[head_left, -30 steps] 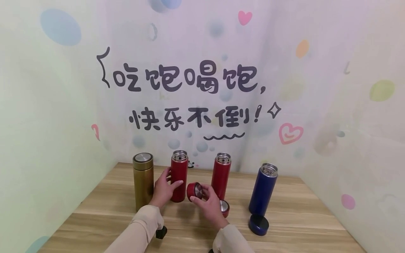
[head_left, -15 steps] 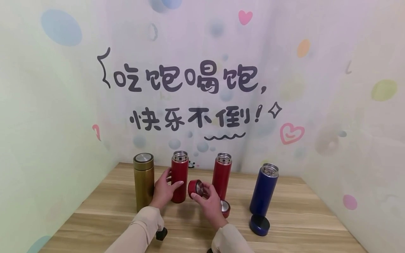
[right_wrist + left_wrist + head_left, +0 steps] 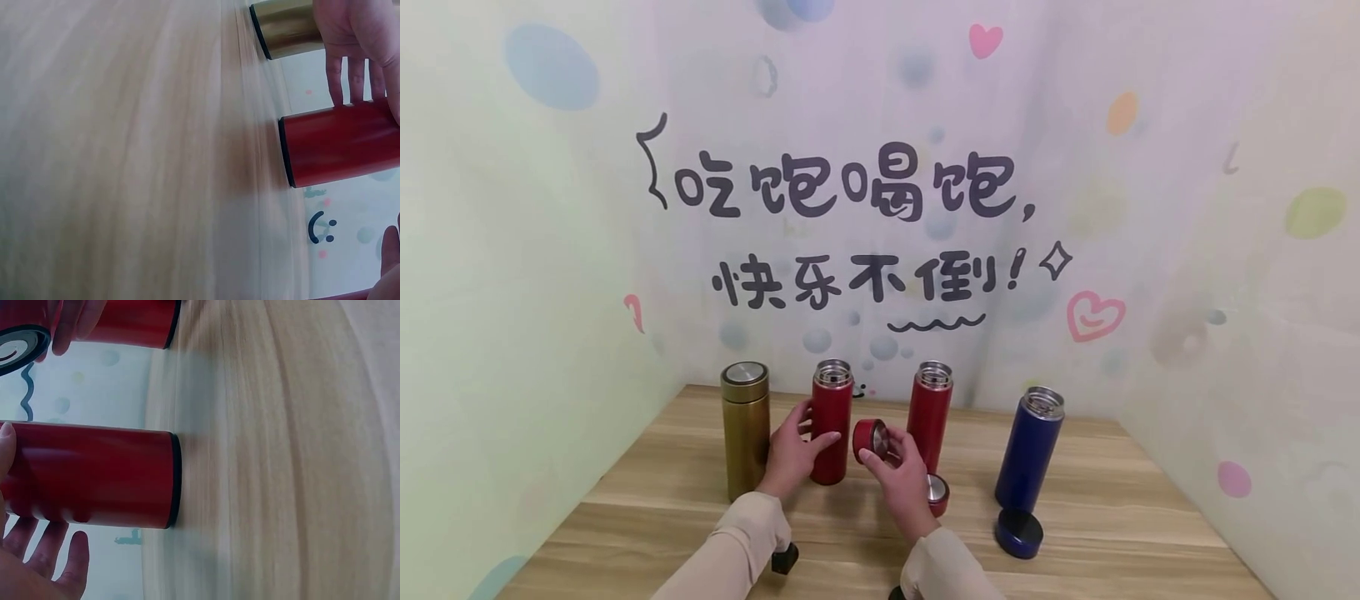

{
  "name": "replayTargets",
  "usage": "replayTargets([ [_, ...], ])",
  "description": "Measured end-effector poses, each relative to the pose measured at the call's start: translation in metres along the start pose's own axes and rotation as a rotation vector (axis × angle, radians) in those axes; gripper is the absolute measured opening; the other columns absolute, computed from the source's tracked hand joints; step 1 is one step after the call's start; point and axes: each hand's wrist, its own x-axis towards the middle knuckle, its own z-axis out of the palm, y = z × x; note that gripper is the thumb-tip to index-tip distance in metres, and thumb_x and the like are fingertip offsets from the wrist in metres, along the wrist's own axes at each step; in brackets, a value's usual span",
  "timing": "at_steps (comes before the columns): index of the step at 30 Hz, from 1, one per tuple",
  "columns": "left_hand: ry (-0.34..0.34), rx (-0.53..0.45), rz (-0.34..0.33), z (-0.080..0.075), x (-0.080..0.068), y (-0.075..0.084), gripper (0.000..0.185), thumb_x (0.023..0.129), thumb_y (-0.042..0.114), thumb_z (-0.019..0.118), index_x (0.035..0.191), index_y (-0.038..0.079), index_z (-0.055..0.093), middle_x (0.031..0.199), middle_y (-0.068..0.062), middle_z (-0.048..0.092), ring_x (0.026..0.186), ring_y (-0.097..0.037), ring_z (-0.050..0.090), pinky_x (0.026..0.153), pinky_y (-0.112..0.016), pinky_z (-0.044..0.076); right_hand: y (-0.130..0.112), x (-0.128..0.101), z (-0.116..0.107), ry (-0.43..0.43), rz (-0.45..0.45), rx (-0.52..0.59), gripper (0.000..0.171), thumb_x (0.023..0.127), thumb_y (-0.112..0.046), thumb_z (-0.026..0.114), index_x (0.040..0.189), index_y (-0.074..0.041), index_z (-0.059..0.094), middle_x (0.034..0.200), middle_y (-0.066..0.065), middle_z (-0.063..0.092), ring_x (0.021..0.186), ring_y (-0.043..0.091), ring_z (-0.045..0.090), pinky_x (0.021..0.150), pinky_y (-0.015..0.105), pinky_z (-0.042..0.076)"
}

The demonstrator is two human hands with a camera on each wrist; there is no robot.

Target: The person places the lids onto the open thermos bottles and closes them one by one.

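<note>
Low in the centre of the head view, the left hand (image 3: 790,454) wraps its fingers and thumb round the body of an open red flask (image 3: 831,421), which stands upright on the wooden table (image 3: 1112,500). Just to the right of it, the right hand (image 3: 898,483) pinches a red lid (image 3: 869,440) in its fingertips, tilted so the metal inside faces the camera and held off the table between the two red flasks. The second red flask (image 3: 931,412) stands open behind that hand, and another red lid (image 3: 937,493) lies on the table at its foot, partly hidden by the hand. A gold flask (image 3: 746,427) (the only one with its cap on) stands at the left of the row, just beside the left hand. At the right, well apart, an open blue flask (image 3: 1028,450) stands with its blue lid (image 3: 1019,533) lying on the table in front of it.

Turned sideways, the left wrist view shows the gripped flask (image 3: 94,475) across the middle left, its base on the table (image 3: 281,456), with the fingers (image 3: 44,562) at the lower left curled round it. The held lid (image 3: 19,344) peeks in at the upper left.

Likewise rotated, the right wrist view shows the red flask (image 3: 340,150) at the right with the left hand's fingers (image 3: 350,69) on it, and the gold flask (image 3: 284,28) at the top.
</note>
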Motion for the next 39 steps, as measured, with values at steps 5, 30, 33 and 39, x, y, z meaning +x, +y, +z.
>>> replayTargets([
  [5, -0.019, 0.005, 0.002, -0.001, -0.002, 0.001, 0.07, 0.086, 0.023, 0.077, 0.145, 0.011, 0.042, 0.136, -0.015, 0.054, 0.117, -0.034, 0.056, 0.094, -0.052, 0.049, -0.005, -0.001, -0.001, 0.005, 0.004, 0.005, 0.065, 0.086, -0.04, 0.074, 0.135, -0.007, 0.047, 0.133, 0.015, 0.056, 0.119, 0.032, 0.055, 0.096, 0.045, 0.049],
  [30, -0.049, 0.04, -0.017, -0.004, -0.009, 0.002, 0.072, 0.081, 0.031, 0.08, 0.143, 0.011, 0.047, 0.132, -0.014, 0.058, 0.112, -0.033, 0.059, 0.091, -0.05, 0.051, -0.008, 0.007, -0.001, 0.066, -0.045, 0.045, 0.061, 0.086, -0.04, 0.074, 0.134, -0.01, 0.05, 0.131, 0.011, 0.059, 0.116, 0.03, 0.057, 0.094, 0.042, 0.051],
  [33, -0.054, 0.031, -0.016, -0.004, -0.01, 0.003, 0.073, 0.081, 0.031, 0.08, 0.143, 0.011, 0.047, 0.131, -0.014, 0.058, 0.111, -0.034, 0.06, 0.09, -0.05, 0.052, -0.008, 0.007, -0.001, 0.082, -0.057, 0.044, 0.059, 0.087, -0.037, 0.073, 0.133, -0.009, 0.05, 0.13, 0.012, 0.059, 0.116, 0.03, 0.057, 0.094, 0.042, 0.05],
  [39, -0.061, 0.018, -0.008, -0.003, -0.012, 0.002, 0.074, 0.08, 0.032, 0.08, 0.143, 0.012, 0.048, 0.13, -0.014, 0.058, 0.109, -0.033, 0.06, 0.089, -0.049, 0.053, -0.01, 0.01, -0.001, 0.109, -0.061, 0.061, 0.056, 0.088, -0.031, 0.073, 0.135, -0.01, 0.049, 0.132, 0.012, 0.058, 0.117, 0.03, 0.056, 0.095, 0.042, 0.05],
])
